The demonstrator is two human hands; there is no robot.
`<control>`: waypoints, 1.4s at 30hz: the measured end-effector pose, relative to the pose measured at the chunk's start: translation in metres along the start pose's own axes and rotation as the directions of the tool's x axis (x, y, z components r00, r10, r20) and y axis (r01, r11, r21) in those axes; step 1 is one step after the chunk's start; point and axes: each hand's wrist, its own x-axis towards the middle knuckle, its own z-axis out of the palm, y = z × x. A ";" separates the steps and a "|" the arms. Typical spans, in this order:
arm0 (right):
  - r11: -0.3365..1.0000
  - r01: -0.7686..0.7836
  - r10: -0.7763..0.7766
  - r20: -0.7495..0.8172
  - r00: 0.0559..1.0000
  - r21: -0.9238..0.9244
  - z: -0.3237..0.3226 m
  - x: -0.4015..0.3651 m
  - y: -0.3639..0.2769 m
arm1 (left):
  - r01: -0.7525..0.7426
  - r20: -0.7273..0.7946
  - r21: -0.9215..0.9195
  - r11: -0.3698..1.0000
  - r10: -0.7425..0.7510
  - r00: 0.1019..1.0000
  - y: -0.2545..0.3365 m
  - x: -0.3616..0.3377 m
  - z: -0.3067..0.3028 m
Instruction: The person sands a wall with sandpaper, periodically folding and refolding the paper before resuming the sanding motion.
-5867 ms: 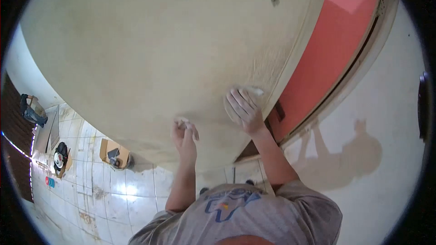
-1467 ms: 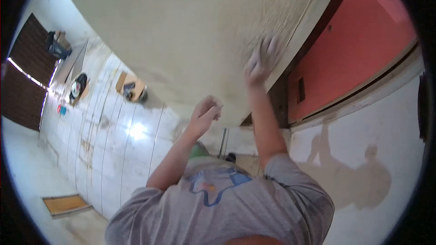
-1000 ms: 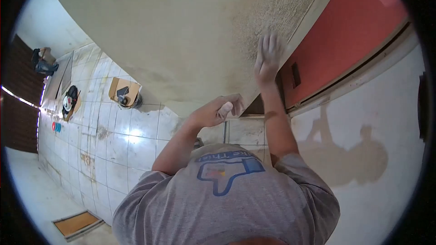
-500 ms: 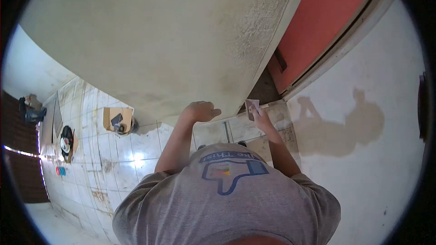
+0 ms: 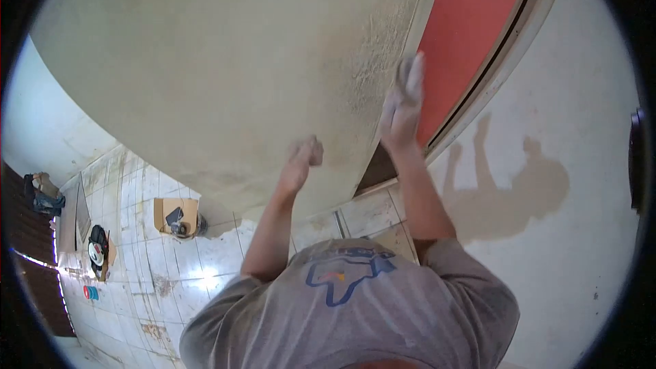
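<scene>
My right hand (image 5: 402,119) is raised to the edge of the wall beside the doorway, fingers closed round a folded piece of sandpaper (image 5: 411,78), blurred by motion. Just left of it is a rough, blistered patch (image 5: 372,61) on the pale greenish wall (image 5: 225,61). My left hand (image 5: 304,156) hovers lower, in front of the wall, its fingers curled in and slightly smeared; nothing shows in them.
A red door (image 5: 471,34) stands in the frame at right, beside a white wall (image 5: 540,280) carrying my shadow. On the tiled floor (image 5: 184,260) lie an open cardboard box (image 5: 161,215), a dark bag with something white (image 5: 98,253) and a small red-and-blue item (image 5: 91,292).
My right hand has risen from low by the doorway to the wall's edge, carrying the sandpaper. My left hand has lifted slightly, its fingers still curled. The view has shifted a little.
</scene>
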 end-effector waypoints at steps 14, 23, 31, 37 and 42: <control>0.982 -0.155 0.168 -0.113 0.979 0.112 0.085 0.016 -0.045 | -0.250 -0.489 0.329 0.910 0.391 0.780 0.108 0.069 0.009; 0.997 -0.017 0.008 -0.113 0.994 -0.080 0.047 0.099 -0.048 | -0.058 -0.197 0.350 0.935 0.134 0.971 0.131 0.006 0.019; 0.994 0.045 -0.033 -0.120 0.992 0.101 0.079 0.067 -0.036 | -0.020 -0.314 0.072 0.997 0.041 0.949 0.116 0.021 -0.001; 0.989 0.079 -0.073 0.059 0.996 -0.122 0.114 -0.001 -0.038 | -0.049 -0.385 -0.001 0.999 0.044 0.922 0.102 0.037 0.005; 0.997 0.034 -0.029 -0.084 0.996 0.064 0.062 0.114 -0.059 | -0.206 -0.340 -0.040 0.978 0.181 0.923 0.104 0.027 0.006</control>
